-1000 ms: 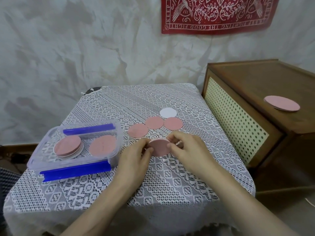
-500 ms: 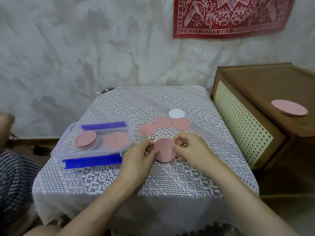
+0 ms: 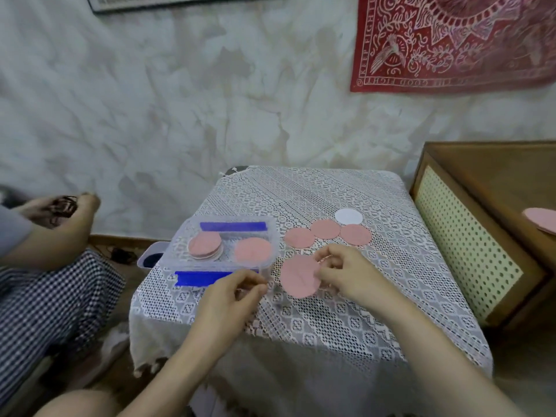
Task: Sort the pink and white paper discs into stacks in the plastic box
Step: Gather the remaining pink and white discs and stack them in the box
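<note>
Beside the plastic box (image 3: 233,245), right fingers (image 3: 326,267) pinch a pink disc (image 3: 299,278) — left fingers (image 3: 255,285) curl, their hold unclear.

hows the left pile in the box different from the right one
The left pile is visibly several discs high; the right pile looks low, nearly flat. White edges show under the left pile; the right pile shows only pink. Both are pink on top and sit inside the plastic box.
</note>
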Motion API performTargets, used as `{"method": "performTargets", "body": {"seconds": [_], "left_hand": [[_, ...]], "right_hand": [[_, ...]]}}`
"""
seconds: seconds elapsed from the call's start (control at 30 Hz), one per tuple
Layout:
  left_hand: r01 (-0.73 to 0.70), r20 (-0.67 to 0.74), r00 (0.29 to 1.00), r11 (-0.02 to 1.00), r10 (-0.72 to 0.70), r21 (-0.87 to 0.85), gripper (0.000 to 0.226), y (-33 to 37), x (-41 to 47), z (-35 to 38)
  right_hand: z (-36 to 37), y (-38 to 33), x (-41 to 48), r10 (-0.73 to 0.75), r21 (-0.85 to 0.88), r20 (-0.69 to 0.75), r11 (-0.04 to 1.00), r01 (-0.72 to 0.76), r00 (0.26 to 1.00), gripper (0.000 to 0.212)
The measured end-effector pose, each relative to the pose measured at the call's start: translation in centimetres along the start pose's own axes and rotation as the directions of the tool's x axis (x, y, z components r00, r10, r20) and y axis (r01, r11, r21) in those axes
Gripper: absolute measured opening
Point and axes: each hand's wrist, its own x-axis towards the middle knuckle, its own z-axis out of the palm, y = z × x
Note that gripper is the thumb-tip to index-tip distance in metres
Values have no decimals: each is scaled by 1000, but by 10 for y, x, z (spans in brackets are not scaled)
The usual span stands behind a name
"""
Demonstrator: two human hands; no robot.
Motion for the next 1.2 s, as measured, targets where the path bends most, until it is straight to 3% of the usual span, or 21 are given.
{"method": "performTargets", "body": {"seconds": [0.37,0.63,0.77,0.9,1.07,1.2], "left_hand": [[143,-170,979,974,-113,175,10,-34,16,-73],[132,-316,948,856,38,499,39,-58,35,-113],[102,-338,939,881,68,462,39,-72,57,-125],[41,-221,974,921,50,388,53,-86,74,-116],[-11,-228,971,964,74,266,57,-91,74,-105],[-40,-237,966,970,99,242,53,-96,76,-106]], "right_hand": [[60,-62,55,-56,-59,34,997,58,998,14],[96,-93,104,-16,-140,29,990,20,999,14],[118,-103,130,-15,-160,55,987,23,998,17],[146,-101,153,-37,-324,15,945,40,999,22],[160,-91,157,-169,-609,-16,784,125,985,11],[165,-89,160,-170,-695,16,706,133,985,16]]}}
